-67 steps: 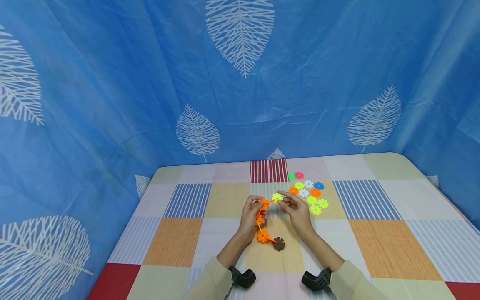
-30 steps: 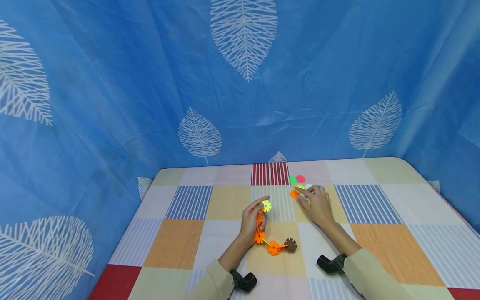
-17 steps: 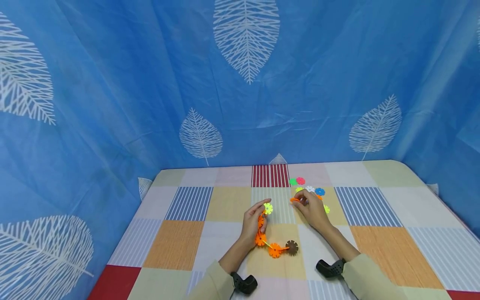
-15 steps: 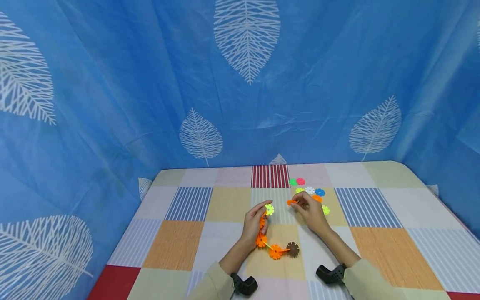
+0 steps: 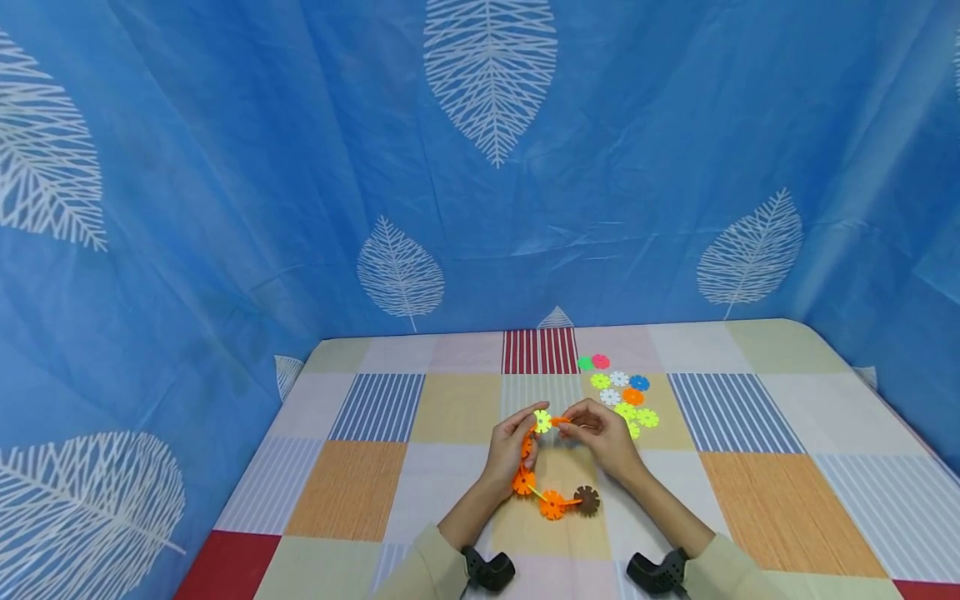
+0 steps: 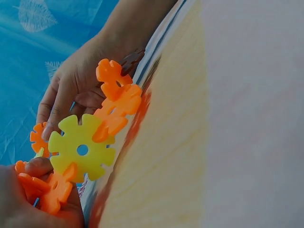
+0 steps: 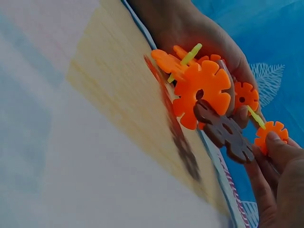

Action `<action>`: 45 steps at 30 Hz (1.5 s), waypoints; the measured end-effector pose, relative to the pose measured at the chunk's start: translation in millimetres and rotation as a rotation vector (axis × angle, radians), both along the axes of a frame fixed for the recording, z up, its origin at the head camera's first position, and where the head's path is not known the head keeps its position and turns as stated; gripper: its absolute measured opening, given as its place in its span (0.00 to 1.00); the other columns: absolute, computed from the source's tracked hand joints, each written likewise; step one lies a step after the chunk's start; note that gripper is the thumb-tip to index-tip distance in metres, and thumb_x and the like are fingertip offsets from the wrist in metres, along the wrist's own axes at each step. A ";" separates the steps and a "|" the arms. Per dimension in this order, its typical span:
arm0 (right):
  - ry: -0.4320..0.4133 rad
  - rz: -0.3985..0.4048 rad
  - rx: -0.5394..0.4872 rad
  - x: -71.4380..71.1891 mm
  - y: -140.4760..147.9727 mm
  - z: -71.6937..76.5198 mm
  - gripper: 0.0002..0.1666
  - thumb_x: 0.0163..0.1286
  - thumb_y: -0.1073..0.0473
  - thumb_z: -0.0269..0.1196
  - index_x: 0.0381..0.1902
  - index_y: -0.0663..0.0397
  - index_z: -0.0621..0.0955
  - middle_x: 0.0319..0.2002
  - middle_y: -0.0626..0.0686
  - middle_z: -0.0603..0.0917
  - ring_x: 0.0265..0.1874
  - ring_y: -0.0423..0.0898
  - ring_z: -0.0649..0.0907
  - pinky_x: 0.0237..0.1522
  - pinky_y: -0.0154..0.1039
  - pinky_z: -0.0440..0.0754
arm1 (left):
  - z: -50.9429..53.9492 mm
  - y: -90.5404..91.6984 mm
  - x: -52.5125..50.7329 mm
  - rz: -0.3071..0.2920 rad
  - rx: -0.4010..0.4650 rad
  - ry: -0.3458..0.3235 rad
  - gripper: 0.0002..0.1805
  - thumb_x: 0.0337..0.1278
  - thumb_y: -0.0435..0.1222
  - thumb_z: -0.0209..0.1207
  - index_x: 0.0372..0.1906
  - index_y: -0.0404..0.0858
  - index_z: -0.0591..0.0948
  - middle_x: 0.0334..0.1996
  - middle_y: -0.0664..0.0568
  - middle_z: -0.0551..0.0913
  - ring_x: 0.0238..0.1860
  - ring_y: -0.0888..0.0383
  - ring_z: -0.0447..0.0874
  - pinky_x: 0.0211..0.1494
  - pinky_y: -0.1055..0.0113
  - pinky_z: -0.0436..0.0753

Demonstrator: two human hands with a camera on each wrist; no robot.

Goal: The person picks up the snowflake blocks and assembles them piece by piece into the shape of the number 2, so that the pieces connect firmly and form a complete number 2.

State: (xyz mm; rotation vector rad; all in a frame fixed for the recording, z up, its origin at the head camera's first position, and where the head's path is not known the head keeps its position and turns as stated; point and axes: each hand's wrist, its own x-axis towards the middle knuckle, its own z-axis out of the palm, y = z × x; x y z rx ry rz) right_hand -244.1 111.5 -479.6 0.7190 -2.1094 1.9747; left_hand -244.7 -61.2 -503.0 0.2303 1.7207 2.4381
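My left hand (image 5: 507,454) holds a chain of interlocking snowflake discs near its upper end. Orange discs (image 5: 552,505) and yellow ones alternate along it, and a brown disc (image 5: 587,501) ends the lower part, which hangs free. At the upper end is a yellow disc (image 5: 542,422), seen edge-on in the right wrist view. My right hand (image 5: 609,440) pinches a single orange disc (image 7: 272,136) between thumb and fingers. That disc's edge meets the yellow disc's edge; whether their slots are engaged I cannot tell. Left-hand fingers hide part of the chain.
Loose discs lie on the patchwork cloth (image 5: 450,408) beyond my right hand: green (image 5: 586,363), pink (image 5: 601,361), blue (image 5: 639,382), orange (image 5: 633,397), and several white and yellow ones. A blue leaf-print curtain (image 5: 600,208) stands behind the table.
My right hand left the chain's yellow end disc, reached to the loose discs, took an orange one and brought it back left to that yellow disc. My left hand kept holding the chain.
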 end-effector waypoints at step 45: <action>0.114 -0.486 0.509 7.3 78.9 -34.2 0.15 0.49 0.68 0.71 0.35 0.57 0.79 0.24 0.46 0.79 0.20 0.35 0.73 0.21 0.28 0.72 | 1.4 -0.4 -0.8 -0.055 -0.049 -0.037 0.18 0.69 0.37 0.46 0.57 0.33 0.74 0.22 0.50 0.71 0.10 0.64 0.60 0.14 0.76 0.66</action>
